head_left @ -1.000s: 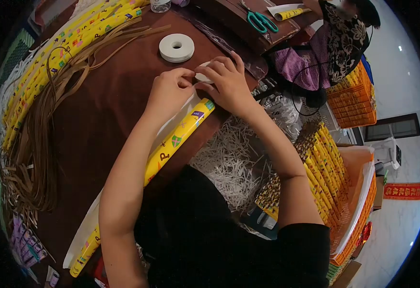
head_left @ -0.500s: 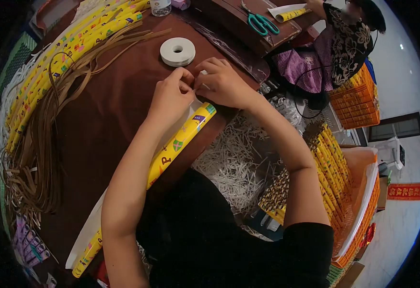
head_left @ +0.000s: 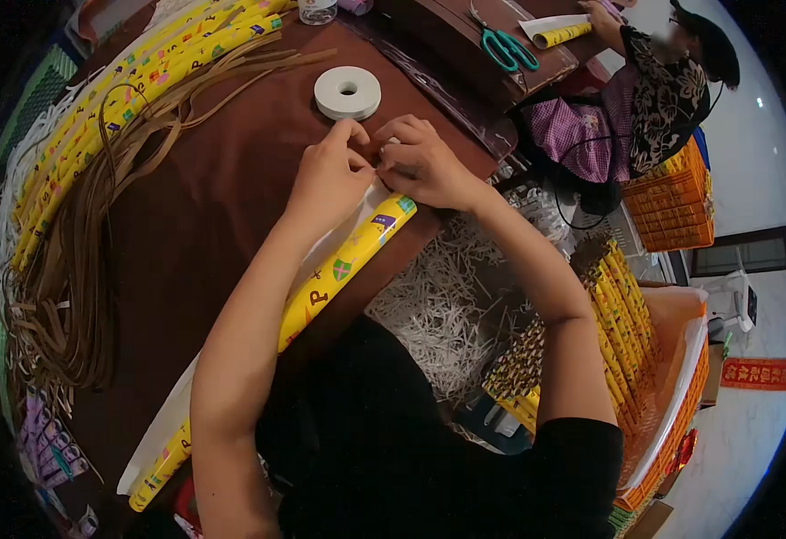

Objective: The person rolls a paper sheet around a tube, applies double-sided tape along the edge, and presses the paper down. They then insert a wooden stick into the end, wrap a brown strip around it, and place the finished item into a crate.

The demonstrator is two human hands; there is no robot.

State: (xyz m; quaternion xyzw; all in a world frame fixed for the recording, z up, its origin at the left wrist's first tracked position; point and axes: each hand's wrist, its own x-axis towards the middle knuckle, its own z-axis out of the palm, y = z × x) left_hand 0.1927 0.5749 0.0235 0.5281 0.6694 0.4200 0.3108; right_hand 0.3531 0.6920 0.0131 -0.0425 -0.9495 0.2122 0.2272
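My left hand (head_left: 330, 172) and my right hand (head_left: 422, 163) meet fingertip to fingertip over the brown table (head_left: 204, 225). Between them they pinch a small white tape roll (head_left: 389, 145), mostly hidden by my fingers. Just below my hands lies a long roll of yellow patterned wrapping paper (head_left: 321, 287), with its loose white edge (head_left: 164, 422) spread on the table beside it. A larger white tape roll (head_left: 347, 92) lies flat just beyond my hands.
Several yellow paper rolls (head_left: 114, 99) and brown strips (head_left: 70, 269) fill the table's left side. Shredded white paper (head_left: 438, 305) lies at the right edge. An orange crate (head_left: 653, 377) holds more rolls. Green-handled scissors (head_left: 503, 47) lie beside another person (head_left: 653, 81) at the far end.
My hands have closed tighter around the small tape roll, which showed more clearly a second ago. The view has shifted slightly; the paper roll stays where it was.
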